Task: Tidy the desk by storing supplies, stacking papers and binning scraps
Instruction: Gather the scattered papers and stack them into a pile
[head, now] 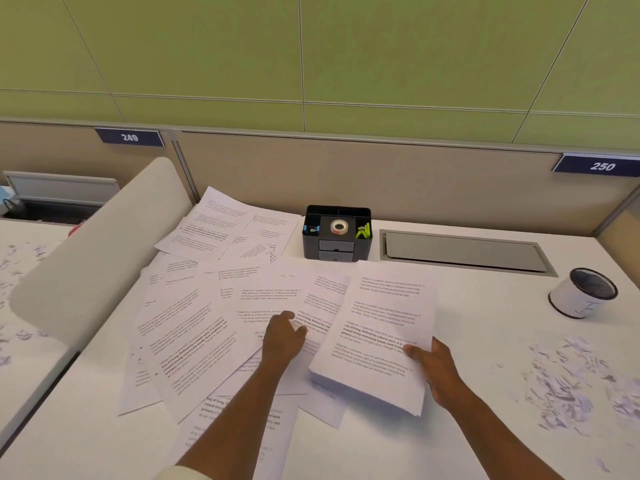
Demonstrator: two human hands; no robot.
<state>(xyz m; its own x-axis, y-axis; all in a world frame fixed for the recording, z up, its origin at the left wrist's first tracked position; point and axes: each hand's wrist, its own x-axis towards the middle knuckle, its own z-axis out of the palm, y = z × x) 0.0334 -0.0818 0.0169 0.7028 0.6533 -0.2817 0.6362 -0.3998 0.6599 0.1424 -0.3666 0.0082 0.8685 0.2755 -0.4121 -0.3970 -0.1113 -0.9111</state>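
Note:
Several printed sheets [194,327] lie scattered and overlapping across the left and middle of the white desk [485,341]. My right hand [436,368] grips the right edge of a gathered stack of papers [381,334], thumb on top, and holds it slightly raised and tilted. My left hand [282,337] rests on a loose sheet just left of the stack, fingers curled at its edge. Torn paper scraps [571,382] litter the desk's right side. A black desk organizer [337,233] at the back holds a tape roll [339,226], green clips and a blue item.
A small round mesh bin [583,296] wrapped in white paper stands at the right. A grey cable hatch [464,252] sits beside the organizer. A white curved divider [100,251] borders the left; more scraps lie on the neighbouring desk [20,271]. A beige partition rises behind.

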